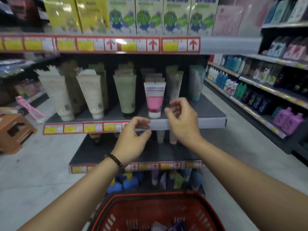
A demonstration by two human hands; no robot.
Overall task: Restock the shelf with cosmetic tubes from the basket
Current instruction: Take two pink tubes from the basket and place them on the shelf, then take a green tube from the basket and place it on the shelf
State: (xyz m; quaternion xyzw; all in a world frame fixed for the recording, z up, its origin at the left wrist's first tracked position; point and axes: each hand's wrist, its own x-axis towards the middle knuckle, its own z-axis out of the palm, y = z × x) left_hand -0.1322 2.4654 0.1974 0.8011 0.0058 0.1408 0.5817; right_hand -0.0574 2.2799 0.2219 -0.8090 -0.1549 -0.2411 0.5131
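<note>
Tubes (125, 94) stand cap-down in rows on the middle shelf (210, 109), a dark, flat board with a grey front lip. I count six at the front: two cream, one pale green, one pink tube (154, 99) with a white top and white cap, one greyish and one teal. More stand behind them, too blurred to count. They are soft plastic, flat and wide at the crimped top and narrowing to round caps.

Both hands are raised at the shelf's front edge. The left hand (133, 139) is just below the lip and its grip is slack, with fingers half curled round nothing. The right hand (183, 120) is just beside the pink tube's cap, apart from it, and its grip is also loose and empty. One bracelet (116, 161) of dark round beads circles the left wrist.

One red basket (191, 212) of slotted hard plastic sits low between the forearms, with a few purple and white packs at its bottom.

Above, six tall cardboard boxes (150, 15) stand in line, two yellow and four white-green. One brown plastic stool (13, 130) stands on the floor at left.
</note>
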